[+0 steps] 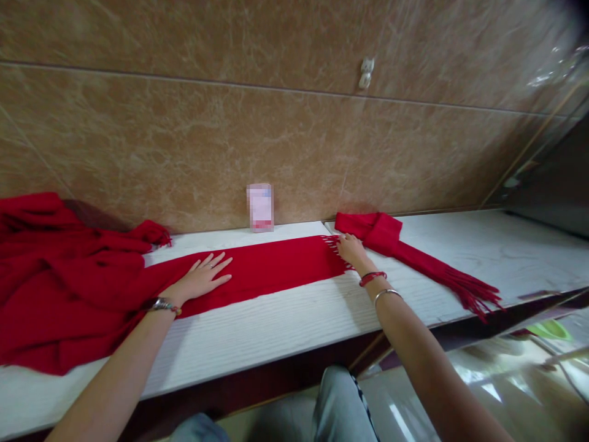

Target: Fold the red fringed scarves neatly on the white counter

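Note:
A red fringed scarf (pixel 276 264) lies stretched flat along the white tabletop, its fringe toward the right. My left hand (pixel 202 276) rests palm down on its left part, fingers spread. Over the fringe at the right end is my right hand (pixel 352 250), fingers bent down; whether threads are pinched between them is hidden. Just beyond that hand, a second red scarf (pixel 391 236) lies folded, its tassels reaching the front edge. To the left, a big rumpled heap of red cloth (pixel 59 288) meets the flat scarf.
A small pinkish-white packet (pixel 261 209), blurred out, leans against the brown marbled wall (pixel 184 135). A small white hook (pixel 367 73) is fixed higher up. The table's front edge (pixel 257 362) runs above my knees. A green basin (pixel 550 329) stands low at the right.

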`<action>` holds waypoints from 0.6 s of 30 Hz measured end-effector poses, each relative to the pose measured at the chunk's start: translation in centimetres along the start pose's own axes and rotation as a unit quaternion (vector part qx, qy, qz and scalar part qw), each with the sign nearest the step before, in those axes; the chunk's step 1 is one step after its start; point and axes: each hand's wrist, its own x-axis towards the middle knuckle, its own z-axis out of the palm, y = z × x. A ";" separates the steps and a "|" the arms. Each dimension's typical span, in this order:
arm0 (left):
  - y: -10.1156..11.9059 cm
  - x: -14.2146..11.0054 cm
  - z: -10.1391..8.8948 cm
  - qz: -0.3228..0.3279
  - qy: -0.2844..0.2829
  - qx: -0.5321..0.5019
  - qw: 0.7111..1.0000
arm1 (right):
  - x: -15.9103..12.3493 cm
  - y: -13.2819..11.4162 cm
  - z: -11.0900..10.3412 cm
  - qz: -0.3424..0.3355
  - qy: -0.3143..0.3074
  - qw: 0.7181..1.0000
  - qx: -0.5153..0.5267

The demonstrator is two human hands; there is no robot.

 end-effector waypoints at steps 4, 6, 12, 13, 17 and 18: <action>-0.7 -0.7 -0.1 0.002 -0.006 -0.002 1.000 | 0.5 -2.6 -0.7 -0.021 0.075 0.996 0.031; -0.9 -1.0 -0.4 -0.004 -0.011 -0.001 1.000 | 0.6 -3.7 -0.6 -0.060 0.030 0.997 0.027; -1.4 -1.7 -1.0 -0.014 -0.036 -0.007 0.999 | -0.7 -1.4 -0.7 0.063 0.005 0.998 -0.022; -1.5 -1.8 -1.0 -0.017 -0.039 -0.008 0.999 | -0.9 -0.9 -1.0 0.084 0.010 0.996 -0.028; -0.5 -1.9 -1.1 -0.022 -0.009 -0.004 1.000 | -0.5 -1.8 -2.3 0.061 0.041 0.997 -0.018; 0.2 -1.7 -1.3 -0.017 0.005 0.000 1.000 | -0.3 -2.7 -2.3 0.014 0.029 0.999 -0.010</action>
